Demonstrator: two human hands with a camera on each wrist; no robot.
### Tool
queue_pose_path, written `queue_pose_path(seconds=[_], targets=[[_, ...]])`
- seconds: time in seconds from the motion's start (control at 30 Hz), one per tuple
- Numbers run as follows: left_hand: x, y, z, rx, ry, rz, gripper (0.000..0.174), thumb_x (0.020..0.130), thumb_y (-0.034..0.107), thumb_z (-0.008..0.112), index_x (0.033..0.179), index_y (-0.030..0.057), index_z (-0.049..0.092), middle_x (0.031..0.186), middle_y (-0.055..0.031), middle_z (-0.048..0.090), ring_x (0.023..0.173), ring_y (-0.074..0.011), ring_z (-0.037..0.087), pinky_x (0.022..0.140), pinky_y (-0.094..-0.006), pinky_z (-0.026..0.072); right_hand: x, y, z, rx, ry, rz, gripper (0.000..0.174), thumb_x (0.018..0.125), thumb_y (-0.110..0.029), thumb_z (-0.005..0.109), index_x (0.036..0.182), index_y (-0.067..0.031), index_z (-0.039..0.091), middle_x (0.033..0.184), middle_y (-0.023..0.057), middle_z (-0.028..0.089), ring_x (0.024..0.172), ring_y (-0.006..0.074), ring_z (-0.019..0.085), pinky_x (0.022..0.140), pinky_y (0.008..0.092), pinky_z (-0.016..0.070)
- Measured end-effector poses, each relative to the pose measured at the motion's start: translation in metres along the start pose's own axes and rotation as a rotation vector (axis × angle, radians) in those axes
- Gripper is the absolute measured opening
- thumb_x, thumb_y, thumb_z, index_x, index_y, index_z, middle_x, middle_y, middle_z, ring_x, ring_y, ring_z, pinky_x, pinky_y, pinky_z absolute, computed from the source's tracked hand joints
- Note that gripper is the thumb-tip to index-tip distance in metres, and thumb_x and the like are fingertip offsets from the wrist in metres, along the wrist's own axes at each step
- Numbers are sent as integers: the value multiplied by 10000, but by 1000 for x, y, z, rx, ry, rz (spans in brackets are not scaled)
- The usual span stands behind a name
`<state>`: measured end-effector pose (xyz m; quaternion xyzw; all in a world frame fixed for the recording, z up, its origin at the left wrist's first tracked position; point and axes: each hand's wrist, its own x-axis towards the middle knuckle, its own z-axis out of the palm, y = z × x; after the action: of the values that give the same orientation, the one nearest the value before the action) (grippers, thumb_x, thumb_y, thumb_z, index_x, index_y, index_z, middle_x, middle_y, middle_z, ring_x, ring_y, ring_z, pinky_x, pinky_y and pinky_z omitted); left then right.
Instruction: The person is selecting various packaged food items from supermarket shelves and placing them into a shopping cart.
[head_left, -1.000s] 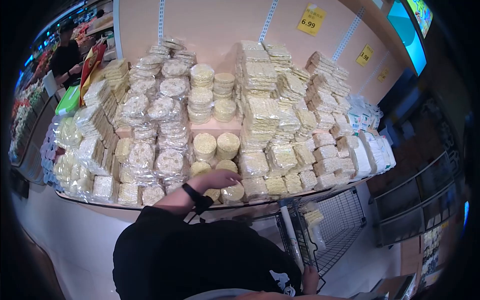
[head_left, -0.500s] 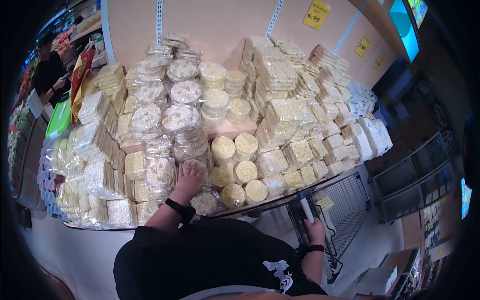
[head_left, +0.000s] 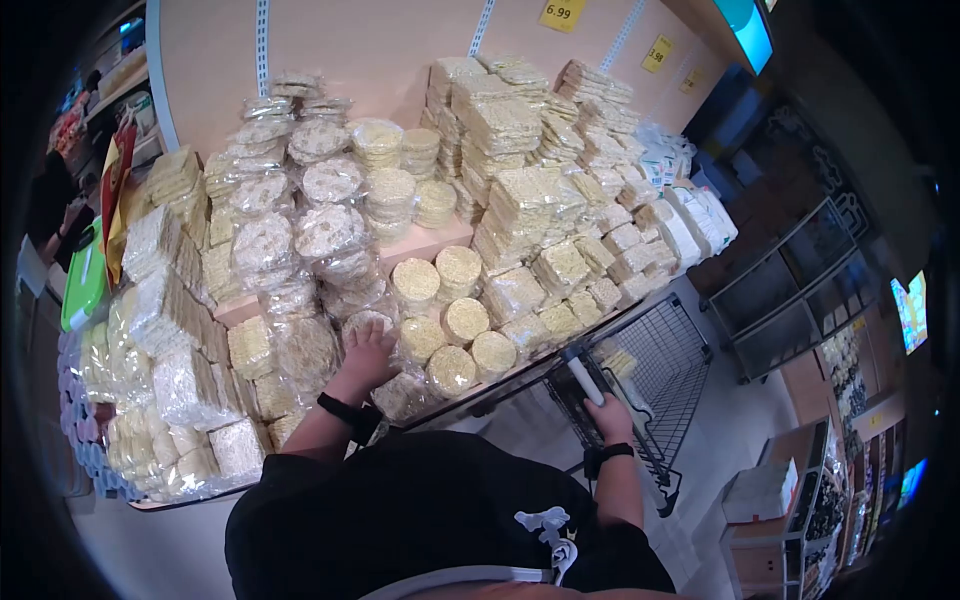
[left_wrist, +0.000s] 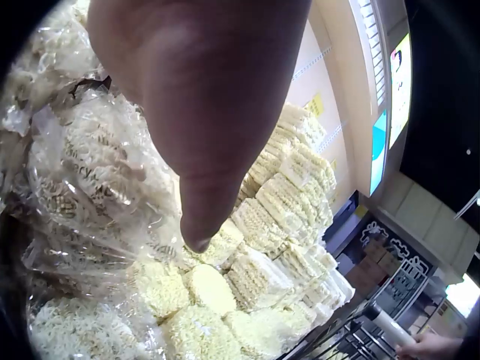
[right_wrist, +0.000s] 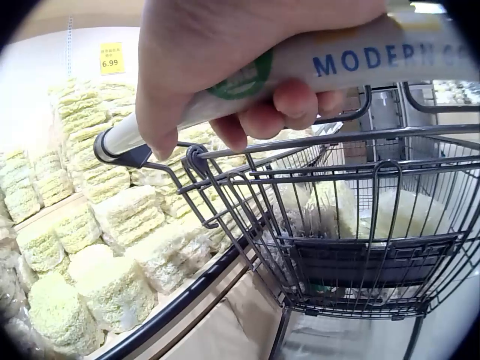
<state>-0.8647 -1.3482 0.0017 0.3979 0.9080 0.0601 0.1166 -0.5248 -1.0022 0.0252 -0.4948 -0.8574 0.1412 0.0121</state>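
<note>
Right hand (head_left: 608,418): fingers curled round the white handle (head_left: 583,379) of the cart (head_left: 672,350); MODERN lettering on the handle beside the grip.
Cart contents: wrapped goods (right_wrist: 334,210), ahead of and below the grip, in the wire basket.
Left hand (head_left: 367,358): fingers straight and spread, nothing gripped; palm contact cannot be told.
Round pack (head_left: 369,322): clear-wrapped, under the left fingertips.
Round cakes (head_left: 452,370): pale yellow, short stacks, just right of the left hand, between it and the handle.
Ring-shaped packs (head_left: 330,228): stacked beyond the left hand.
Square packs (head_left: 520,205): high pile, beyond and right of the left hand.
White bags (head_left: 702,218): far right end of the display, beyond the handle.
Green box (head_left: 84,282): far left of the left hand.
Price sign (head_left: 562,12): reads 6.99, on the back wall.
</note>
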Motion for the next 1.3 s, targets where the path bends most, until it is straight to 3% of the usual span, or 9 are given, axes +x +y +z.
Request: queue_pose_path(seconds=[0.23,0.6,0.63,0.8,0.9,1.03,1.3], targets=[[-53,16,-14,-155,238,36,674,750,373,659,1337,160,405,1419,-208,310,1336,-382,244,1070,-559,180,-19,-12,9,-33,-10,-39,449,764,-488,590,917,-68,628,887,198,645,871,379,611,753,460,484],[-170,63,7,-188,180,51,684,758,340,615,1376,182,367,1417,-209,316,1307,-388,293,1060,-488,256,-84,-21,12,13,-52,-141,453,772,-465,604,924,-38,624,888,203,646,886,372,614,768,458,482],[-182,68,10,-189,203,72,650,769,329,627,1354,165,398,1389,-211,353,1287,-387,316,1054,-444,293,-93,-22,8,10,-29,-149,444,774,-458,606,919,-39,626,890,204,646,884,375,614,767,459,483],[-240,62,13,-177,180,44,657,772,315,646,1353,141,392,1376,-219,364,1275,-390,334,1053,-434,304,-129,-22,15,-14,-28,-169,434,777,-446,605,929,-40,625,898,211,644,885,388,610,759,469,485],[-263,41,1,-236,426,9,619,741,211,686,1295,77,446,1280,-237,460,1175,-382,453,988,-401,391,-153,-28,11,14,-60,-173,432,779,-445,601,917,-37,622,890,209,645,880,388,611,757,467,484],[-265,10,3,-344,568,-152,513,721,167,686,1194,42,533,1179,-226,539,1106,-377,501,951,-403,411,-176,-29,21,14,-95,-201,424,778,-441,606,892,-33,610,893,213,641,875,391,608,754,470,480],[-212,-29,-5,-521,685,-135,496,735,163,685,1179,10,526,1127,-213,567,1060,-368,532,918,-396,434,-214,-44,35,18,-140,-247,439,763,-445,627,848,-15,592,829,223,631,825,393,610,709,469,481]])
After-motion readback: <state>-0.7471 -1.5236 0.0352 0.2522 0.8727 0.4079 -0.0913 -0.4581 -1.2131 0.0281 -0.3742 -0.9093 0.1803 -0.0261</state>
